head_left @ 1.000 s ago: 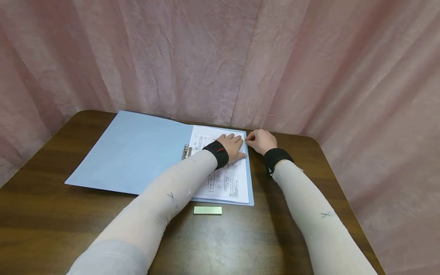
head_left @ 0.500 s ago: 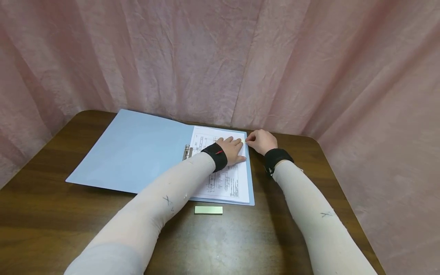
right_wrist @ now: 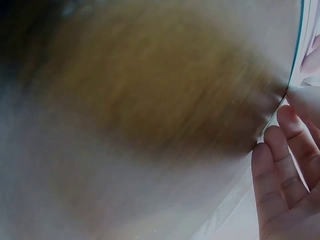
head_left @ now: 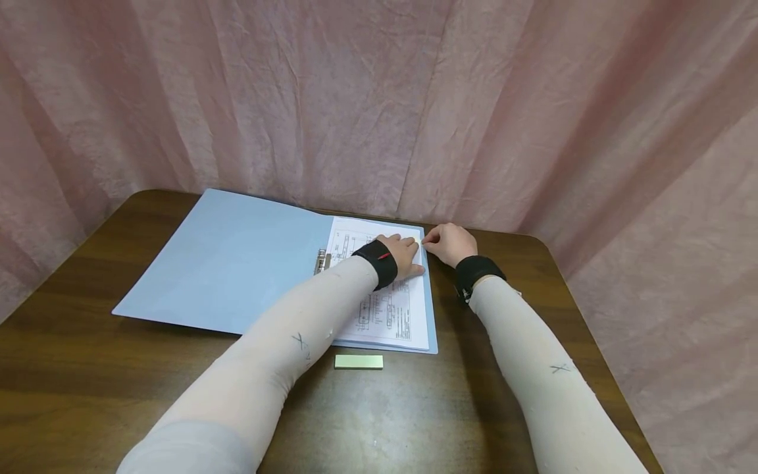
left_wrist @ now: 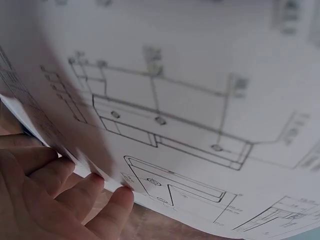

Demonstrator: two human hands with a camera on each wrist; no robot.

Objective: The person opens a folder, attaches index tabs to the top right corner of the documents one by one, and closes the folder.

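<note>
Near the worktop's (head_left: 106,395) far edge the open blue folder (head_left: 237,263) lay flat, the left hand (head_left: 403,257) pressing its printed sheets (head_left: 391,316) with flat fingers, steadying them while the right hand's (head_left: 453,243) grip pinched their right edge.

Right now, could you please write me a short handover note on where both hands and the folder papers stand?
Left hand: fingers lie on the top printed sheet, near its far right corner.
Right hand: fingertips at the sheet's right edge; whether it pinches the paper cannot be told.
Blue folder lies open on the table; a pale green strip lies before it.
Done: folder open. Left: the sheet still lies in the stack.
</note>
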